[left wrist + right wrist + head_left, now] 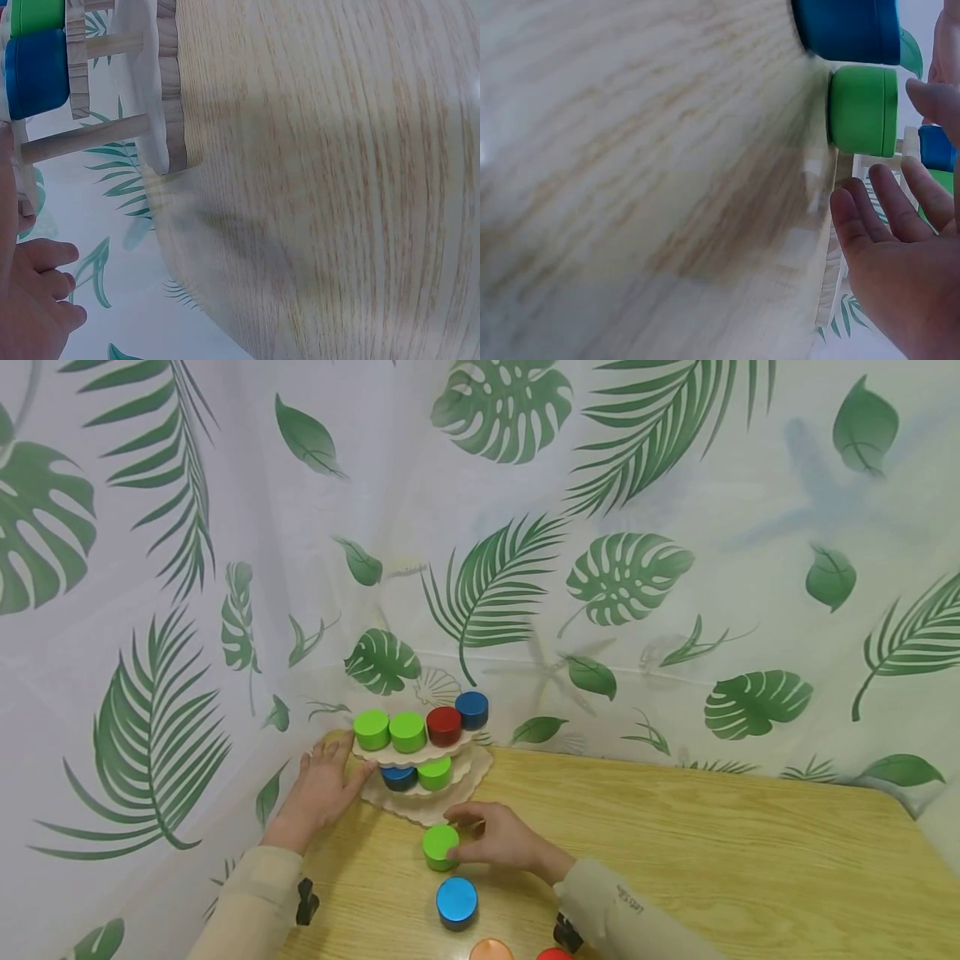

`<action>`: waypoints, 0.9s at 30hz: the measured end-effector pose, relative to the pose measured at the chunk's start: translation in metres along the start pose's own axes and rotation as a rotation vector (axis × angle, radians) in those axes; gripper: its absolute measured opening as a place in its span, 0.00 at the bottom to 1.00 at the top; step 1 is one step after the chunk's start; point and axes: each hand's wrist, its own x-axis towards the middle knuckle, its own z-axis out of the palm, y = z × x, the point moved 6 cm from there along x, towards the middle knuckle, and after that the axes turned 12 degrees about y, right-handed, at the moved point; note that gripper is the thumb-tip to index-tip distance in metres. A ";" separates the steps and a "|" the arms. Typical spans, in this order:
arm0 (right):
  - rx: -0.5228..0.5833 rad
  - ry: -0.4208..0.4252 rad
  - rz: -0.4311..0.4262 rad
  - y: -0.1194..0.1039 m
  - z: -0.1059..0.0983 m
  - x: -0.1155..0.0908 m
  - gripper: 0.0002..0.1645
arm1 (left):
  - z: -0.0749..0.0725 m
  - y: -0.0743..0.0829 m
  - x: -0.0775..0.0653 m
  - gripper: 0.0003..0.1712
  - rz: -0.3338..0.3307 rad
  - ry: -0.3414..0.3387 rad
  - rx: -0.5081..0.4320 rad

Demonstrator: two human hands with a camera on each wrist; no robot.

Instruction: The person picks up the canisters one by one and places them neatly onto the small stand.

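Note:
A wooden tiered stand (420, 810) with scalloped edges stands at the table's back left, with round tins on its tiers. My left hand (322, 789) holds the left edge of the top tier between thumb and index finger; the other fingers (56, 283) jut out beyond it in the left wrist view. On the table before the stand sits a green tin (441, 847). My right hand (498, 839) is beside this tin, thumb and fingers spread around it. In the right wrist view, a gap shows between the fingers (889, 199) and the green tin (862, 111).
A blue tin (457, 902) stands nearer me, then an orange tin (491, 951) and a red tin (555, 954) at the bottom edge. Two green tins, a dark red tin (444, 727) and a blue tin (472, 710) top the stand. A leaf-patterned curtain (517, 610) hangs behind.

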 end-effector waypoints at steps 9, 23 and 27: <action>-0.059 -0.017 0.002 0.003 0.006 0.001 0.38 | 0.001 -0.001 0.000 0.47 -0.010 -0.003 -0.007; -0.072 -0.025 0.016 0.004 0.010 0.001 0.39 | 0.003 -0.001 -0.001 0.47 -0.010 -0.006 0.004; -0.074 -0.026 0.022 0.004 0.011 0.001 0.38 | 0.003 -0.002 0.000 0.47 -0.008 -0.003 0.005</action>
